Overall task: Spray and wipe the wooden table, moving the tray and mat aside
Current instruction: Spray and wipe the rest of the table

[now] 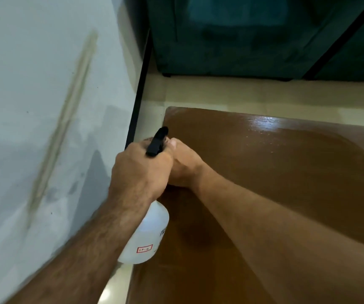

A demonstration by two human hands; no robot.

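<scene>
A view from head height looks down at 2 bare forearms reaching over a glossy brown wooden counter [264,172]. The left hand [139,172] is wrapped around the neck of a translucent white plastic spray bottle [148,235], just under its black trigger head [157,140], which pokes out above the knuckles and points away from the viewer. The bottle hangs tilted at the counter's left edge, its round body below the wrist, with a small red-bordered label on its side. The right hand [182,165] is pressed against the left, its fingers curled in toward the front of the trigger head; it seems to be gripping the nozzle, though the left hand hides the contact.

Far from the hands, the counter shines with a bright wet-looking patch near its far edge. A pale grey wall [45,106] with a long brownish streak fills the left side, edged by a black strip. Cream floor tiles [242,93] run beyond the counter, and a dark teal upholstered sofa [231,40] stands at the top.
</scene>
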